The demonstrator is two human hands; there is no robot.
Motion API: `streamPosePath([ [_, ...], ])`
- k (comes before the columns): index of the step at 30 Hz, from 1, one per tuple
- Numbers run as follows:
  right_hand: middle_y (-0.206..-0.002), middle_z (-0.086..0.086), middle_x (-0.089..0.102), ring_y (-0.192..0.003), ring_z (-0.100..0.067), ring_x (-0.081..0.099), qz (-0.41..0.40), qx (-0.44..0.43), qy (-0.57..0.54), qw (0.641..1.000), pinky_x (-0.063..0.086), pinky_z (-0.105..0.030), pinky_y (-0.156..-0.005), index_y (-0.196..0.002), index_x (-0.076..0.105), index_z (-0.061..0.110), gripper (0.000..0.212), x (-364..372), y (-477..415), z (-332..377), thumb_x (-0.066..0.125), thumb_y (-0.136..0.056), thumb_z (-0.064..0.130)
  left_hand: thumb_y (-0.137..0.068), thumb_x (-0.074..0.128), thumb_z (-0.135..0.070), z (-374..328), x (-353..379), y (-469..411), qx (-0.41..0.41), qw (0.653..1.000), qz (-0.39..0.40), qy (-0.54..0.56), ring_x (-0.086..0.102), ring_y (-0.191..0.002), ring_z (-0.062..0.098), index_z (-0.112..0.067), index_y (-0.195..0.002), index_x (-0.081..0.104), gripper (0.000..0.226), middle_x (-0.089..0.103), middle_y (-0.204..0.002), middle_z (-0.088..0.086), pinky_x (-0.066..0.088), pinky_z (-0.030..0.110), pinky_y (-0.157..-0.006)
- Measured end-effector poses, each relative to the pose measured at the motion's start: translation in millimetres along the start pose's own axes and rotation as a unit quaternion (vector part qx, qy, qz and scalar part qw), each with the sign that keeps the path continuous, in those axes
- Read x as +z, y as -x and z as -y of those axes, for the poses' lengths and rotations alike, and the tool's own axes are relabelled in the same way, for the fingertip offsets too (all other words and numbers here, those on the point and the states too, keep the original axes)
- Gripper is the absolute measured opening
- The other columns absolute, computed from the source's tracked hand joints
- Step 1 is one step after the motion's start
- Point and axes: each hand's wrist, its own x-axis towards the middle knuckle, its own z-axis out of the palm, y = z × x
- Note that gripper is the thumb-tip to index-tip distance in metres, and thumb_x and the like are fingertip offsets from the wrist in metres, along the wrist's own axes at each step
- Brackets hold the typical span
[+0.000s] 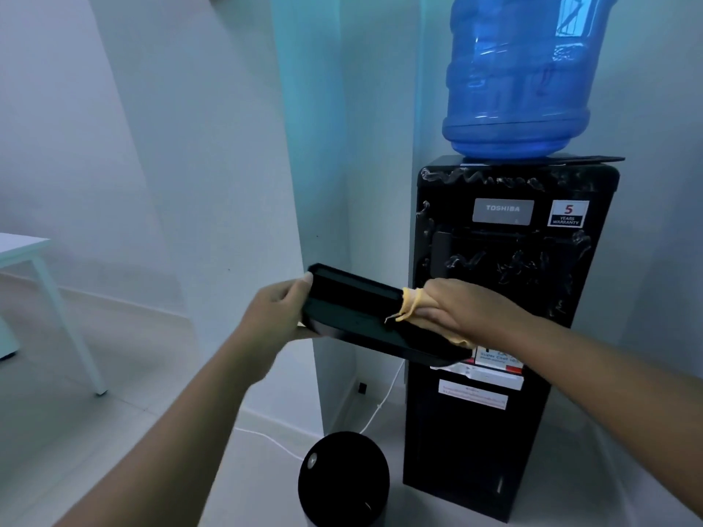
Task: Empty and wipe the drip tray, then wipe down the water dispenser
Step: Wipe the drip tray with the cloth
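Your left hand (277,317) is nearest. It grips the left end of the drip tray (353,317), thumb over the top rim at the corner and fingers curled underneath. That looks like a bracing hold, so the tray will not swing while the other hand pushes on it.

Your right hand (468,310) is closed over a bunched yellow cloth (409,304) and presses it into the tray's hollow near the right end. The cloth wraps the fingertips, probably so they can follow the inner edge. The tray is off the machine and in the air between your hands, its open side turned toward you and its right end lower. I see no water in it, so you seem to be at the wiping stage, with the emptying likely done.

Below the tray, a round black bin (342,481) stands on the floor just beside the front left corner of the water dispenser (475,431). It is well placed to catch drips.

Behind your right hand, the black dispenser stands in the corner, and pale streaks show on its glossy front. These may be smears or reflections, and that surface is not yet wiped. A blue bottle (521,78) sits upside down on top, and a white cable (376,408) trails down the dispenser's left side to the floor.

Farther off, at the left edge, a white table (23,249) stands against the wall.
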Motion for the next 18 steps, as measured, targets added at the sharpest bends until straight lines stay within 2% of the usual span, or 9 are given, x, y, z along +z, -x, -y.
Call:
streamPosePath([
  [3, -0.087, 0.007, 0.046, -0.079, -0.02, 0.052, -0.062, -0.013, -0.022, 0.998, 0.035, -0.034, -0.065, -0.088, 0.037, 0.022, 0.032, 5, -12, 22, 0.039, -0.098, 0.053, -0.105, 0.047, -0.03, 7, 31, 10, 0.014, 0.999, 0.037, -0.001, 0.066, -0.078, 0.031, -0.012, -0.09, 0.075, 0.037, 0.07, -0.087, 0.024, 0.063, 0.042, -0.068],
  [5, -0.085, 0.006, 0.046, -0.073, -0.019, 0.046, -0.108, -0.035, -0.024, 0.993, 0.035, -0.035, -0.063, -0.088, 0.037, 0.021, 0.035, 6, -27, 41, 0.038, -0.097, 0.055, -0.105, 0.047, -0.029, 10, 50, 13, 0.036, 0.997, 0.06, -0.013, 0.064, -0.076, 0.029, -0.017, -0.082, 0.075, 0.038, 0.067, -0.081, 0.019, 0.063, 0.045, -0.071],
  [8, -0.088, 0.008, 0.042, -0.076, -0.017, 0.047, -0.065, -0.047, -0.016, 0.997, 0.033, -0.033, -0.064, -0.092, 0.038, 0.021, 0.033, 2, -17, 22, 0.041, -0.097, 0.053, -0.104, 0.049, -0.03, 3, 23, 5, 0.034, 0.999, 0.025, -0.008, 0.068, -0.07, 0.018, -0.01, -0.09, 0.073, 0.035, 0.069, -0.083, 0.015, 0.062, 0.036, -0.064],
  [11, -0.089, 0.009, 0.044, -0.09, -0.018, 0.052, -0.016, -0.022, 0.001, 1.0, 0.036, -0.029, -0.07, -0.09, 0.037, 0.022, 0.03, 8, 0, -2, 0.042, -0.097, 0.052, -0.103, 0.049, -0.036, -2, -5, 0, 0.023, 1.0, 0.014, -0.011, 0.071, -0.074, 0.015, -0.006, -0.098, 0.075, 0.04, 0.075, -0.086, 0.009, 0.062, 0.035, -0.069],
  [13, -0.088, 0.007, 0.044, -0.086, -0.02, 0.052, -0.053, -0.025, 0.004, 0.998, 0.032, -0.031, -0.067, -0.088, 0.035, 0.021, 0.032, 10, -11, 9, 0.043, -0.097, 0.05, -0.104, 0.048, -0.034, -1, 12, 4, 0.024, 1.0, 0.009, -0.006, 0.07, -0.076, 0.023, -0.006, -0.096, 0.074, 0.038, 0.073, -0.087, 0.017, 0.062, 0.036, -0.067],
  [16, -0.085, 0.009, 0.039, -0.074, -0.016, 0.039, -0.128, -0.038, -0.028, 0.991, 0.027, -0.033, -0.063, -0.086, 0.031, 0.023, 0.033, 5, -33, 42, 0.044, -0.097, 0.051, -0.104, 0.048, -0.032, 6, 49, 15, 0.048, 0.998, 0.044, -0.015, 0.063, -0.076, 0.026, -0.01, -0.09, 0.074, 0.037, 0.065, -0.086, 0.031, 0.063, 0.042, -0.069],
  [18, -0.085, 0.009, 0.04, -0.072, -0.014, 0.038, -0.122, -0.052, -0.048, 0.99, 0.027, -0.032, -0.062, -0.088, 0.033, 0.022, 0.032, 4, -29, 42, 0.045, -0.096, 0.05, -0.104, 0.048, -0.031, 4, 47, 17, 0.064, 0.995, 0.065, -0.031, 0.067, -0.078, 0.022, -0.015, -0.094, 0.075, 0.033, 0.07, -0.091, 0.024, 0.063, 0.042, -0.07],
])
